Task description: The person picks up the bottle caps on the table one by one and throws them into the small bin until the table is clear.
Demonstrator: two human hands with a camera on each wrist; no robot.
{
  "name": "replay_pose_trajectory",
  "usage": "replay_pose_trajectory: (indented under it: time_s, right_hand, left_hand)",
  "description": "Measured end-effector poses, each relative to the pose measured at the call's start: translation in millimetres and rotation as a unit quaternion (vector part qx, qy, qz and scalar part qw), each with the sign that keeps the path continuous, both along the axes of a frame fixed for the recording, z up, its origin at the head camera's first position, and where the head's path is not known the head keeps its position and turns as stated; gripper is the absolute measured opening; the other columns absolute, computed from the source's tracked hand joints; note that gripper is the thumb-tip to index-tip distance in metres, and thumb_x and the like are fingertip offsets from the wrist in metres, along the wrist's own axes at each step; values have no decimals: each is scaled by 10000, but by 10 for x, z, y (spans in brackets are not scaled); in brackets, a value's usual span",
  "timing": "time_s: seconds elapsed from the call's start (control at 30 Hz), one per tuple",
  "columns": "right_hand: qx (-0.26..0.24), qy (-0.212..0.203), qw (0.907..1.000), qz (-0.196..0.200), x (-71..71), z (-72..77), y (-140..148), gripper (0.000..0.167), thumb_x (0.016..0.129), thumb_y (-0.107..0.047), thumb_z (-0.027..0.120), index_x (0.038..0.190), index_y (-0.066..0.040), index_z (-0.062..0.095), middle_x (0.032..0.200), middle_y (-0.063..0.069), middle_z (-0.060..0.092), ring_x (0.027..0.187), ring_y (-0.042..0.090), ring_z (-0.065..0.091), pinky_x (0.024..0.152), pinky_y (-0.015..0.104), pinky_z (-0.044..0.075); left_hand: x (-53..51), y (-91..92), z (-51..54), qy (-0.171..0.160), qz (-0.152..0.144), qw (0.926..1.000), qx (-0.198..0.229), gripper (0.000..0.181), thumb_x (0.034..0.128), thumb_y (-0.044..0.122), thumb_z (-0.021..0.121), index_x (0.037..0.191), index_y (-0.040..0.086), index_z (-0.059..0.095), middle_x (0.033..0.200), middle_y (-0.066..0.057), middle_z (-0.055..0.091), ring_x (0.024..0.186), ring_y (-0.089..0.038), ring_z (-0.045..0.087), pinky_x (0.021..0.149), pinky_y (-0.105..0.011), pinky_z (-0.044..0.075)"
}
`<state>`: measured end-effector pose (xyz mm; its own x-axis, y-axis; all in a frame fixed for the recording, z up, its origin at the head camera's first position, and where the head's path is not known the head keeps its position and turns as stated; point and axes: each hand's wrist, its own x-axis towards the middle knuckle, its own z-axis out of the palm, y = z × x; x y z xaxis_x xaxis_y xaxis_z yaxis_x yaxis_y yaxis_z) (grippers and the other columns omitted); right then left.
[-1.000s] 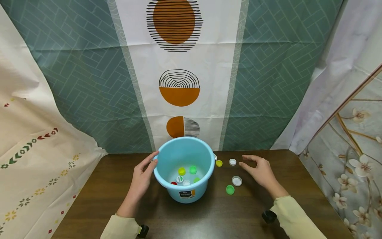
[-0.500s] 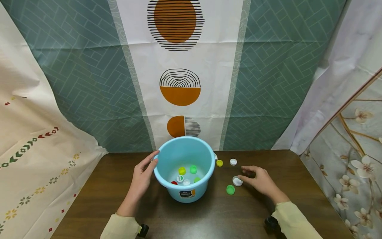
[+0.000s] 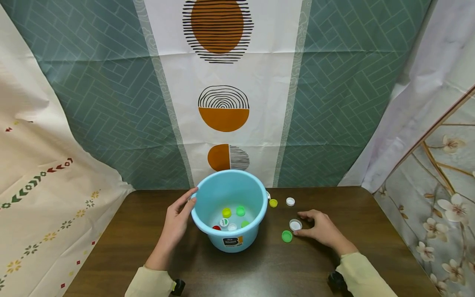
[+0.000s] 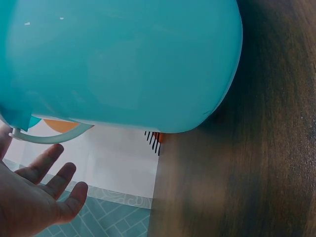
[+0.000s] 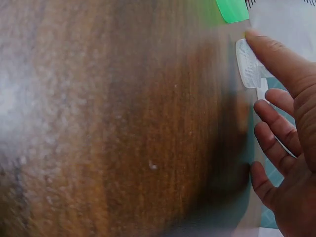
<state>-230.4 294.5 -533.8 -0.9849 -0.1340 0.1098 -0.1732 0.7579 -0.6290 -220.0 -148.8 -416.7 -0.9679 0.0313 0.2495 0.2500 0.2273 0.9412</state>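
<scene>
The bucket (image 3: 230, 185) stands on the table (image 3: 237, 276), and behind it hangs the cloth (image 3: 237, 74). In the bucket lie several caps (image 3: 226, 213); on the table, to its right, lie four others (image 3: 287, 236). The left hand (image 3: 178, 214) is at the bucket's left side, the right hand (image 3: 322, 228) beside these four.

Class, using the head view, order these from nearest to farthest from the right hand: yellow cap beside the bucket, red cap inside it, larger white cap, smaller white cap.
From the right hand:
1. Larger white cap, between thumb and fingers.
2. Smaller white cap, beyond the fingertips.
3. Yellow cap, beside the bucket.
4. Red cap, inside it, towards the left.
</scene>
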Motion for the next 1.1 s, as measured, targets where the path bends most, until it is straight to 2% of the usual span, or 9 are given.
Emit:
replay_pose_trajectory:
  time_s: [0.27, 0.5, 0.63, 0.73, 0.9, 1.1]
  right_hand:
    - [478, 74, 9988, -46, -2, -26, -22, 659, 587, -573, 805, 1134, -234, 667, 1059, -70, 609, 964, 154, 572, 842, 441, 441]
    - [424, -51, 9989, -186, -9, -44, -35, 478, 607, -564, 796, 1010, -328, 696, 1004, -92, 583, 971, 162, 574, 869, 489, 381]
    - [375, -19, 9991, -202, -6, -46, -34, 423, 615, -548, 800, 977, -356, 697, 980, -109, 580, 945, 141, 566, 835, 442, 404]
    - [257, 31, 9995, -170, -12, -47, -26, 393, 628, -523, 807, 961, -344, 699, 968, -114, 599, 909, 116, 552, 799, 373, 436]
    - [-80, 7, 9999, -127, -33, -12, -14, 364, 672, -446, 809, 969, -266, 698, 949, -83, 635, 868, 99, 558, 739, 289, 471]
    - [-319, 65, 9993, -197, -59, 77, -9, 397, 709, -385, 802, 1043, -210, 678, 983, -60, 670, 901, 106, 606, 770, 315, 499]
  left_hand:
    - [-10, -2, -5, 32, -9, 10000, -59, 369, 953, 295, 540, 1311, 206, 558, 1296, -110, 578, 1104, -307, 566, 794, -185, 488]
    - [-3, 1, -6, 16, -28, 10000, 2, 369, 953, 293, 541, 1310, 203, 557, 1302, -105, 574, 1111, -321, 562, 795, -190, 493]
    - [-5, 1, -13, 23, -46, 10000, 16, 372, 954, 291, 538, 1314, 198, 554, 1309, -105, 570, 1120, -306, 561, 801, -186, 490]
    - [-3, 0, -17, 24, -53, 10000, -4, 372, 956, 292, 535, 1316, 200, 553, 1310, -104, 569, 1119, -284, 564, 806, -187, 488]
    - [2, -2, -16, 45, -59, 10000, -14, 369, 957, 290, 532, 1315, 201, 553, 1302, -105, 574, 1117, -294, 563, 805, -190, 487]
    - [7, 0, 6, 66, -78, 9999, -29, 371, 961, 288, 526, 1319, 195, 549, 1301, -118, 573, 1098, -250, 579, 804, -191, 489]
